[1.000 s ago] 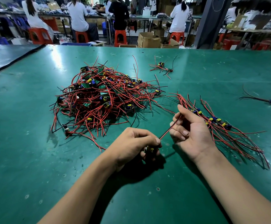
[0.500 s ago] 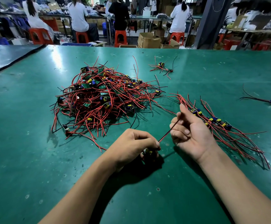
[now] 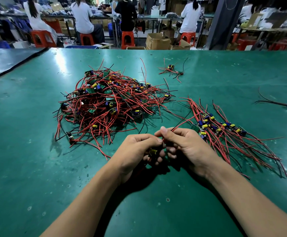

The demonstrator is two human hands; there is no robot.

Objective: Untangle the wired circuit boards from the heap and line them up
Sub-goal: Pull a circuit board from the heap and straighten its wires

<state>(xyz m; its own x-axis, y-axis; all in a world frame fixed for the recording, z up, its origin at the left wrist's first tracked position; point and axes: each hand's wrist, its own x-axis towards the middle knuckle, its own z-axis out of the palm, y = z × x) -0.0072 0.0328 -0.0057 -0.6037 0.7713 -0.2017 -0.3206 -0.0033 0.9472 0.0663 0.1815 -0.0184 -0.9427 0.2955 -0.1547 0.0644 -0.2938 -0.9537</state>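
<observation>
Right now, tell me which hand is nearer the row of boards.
Right. The right hand lies just left of the row; the left hand lies farther left.

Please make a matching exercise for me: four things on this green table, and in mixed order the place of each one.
Things: 1 tangled heap; 2 lined-up row; 3 board with yellow capacitor; 4 its red wire.
Places: A in the grip of the left hand; B pinched by the right hand; C beyond the hands, to the left; D right of both hands.
Pairs: 1-C; 2-D; 3-A; 4-B.
</observation>
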